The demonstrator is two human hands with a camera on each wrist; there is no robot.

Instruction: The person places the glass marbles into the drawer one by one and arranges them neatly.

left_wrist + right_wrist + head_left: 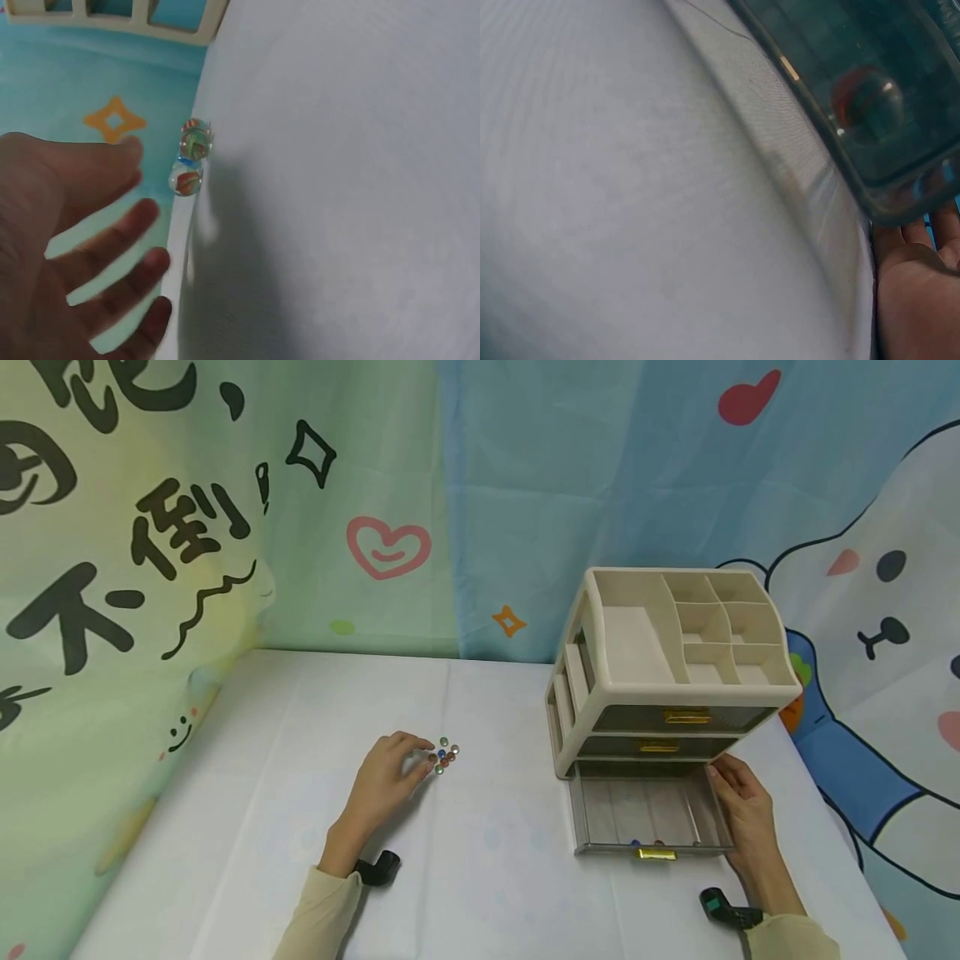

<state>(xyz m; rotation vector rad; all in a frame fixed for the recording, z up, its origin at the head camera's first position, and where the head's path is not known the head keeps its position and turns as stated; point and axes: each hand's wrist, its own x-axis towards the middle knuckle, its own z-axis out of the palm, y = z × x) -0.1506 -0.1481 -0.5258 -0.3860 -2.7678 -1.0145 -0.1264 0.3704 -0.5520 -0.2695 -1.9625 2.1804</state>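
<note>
Several glass marbles (444, 756) lie in a small cluster on the white table, some clear with coloured swirls. My left hand (388, 781) is just left of them, thumb and index finger beside the nearest marble. In the left wrist view its fingers are spread, with a gap to the marbles (190, 154). The bottom drawer (637, 810) of a cream desktop organizer (637, 689) is pulled out, with a few marbles near its front wall. My right hand (750, 822) rests along the drawer's right side, fingers extended; the fingertips are partly hidden.
Two more grey drawers with gold handles (687, 717) sit shut above. The organizer's top has several open compartments (701, 622). A printed cloth backdrop (360, 485) stands behind the white table (495, 877).
</note>
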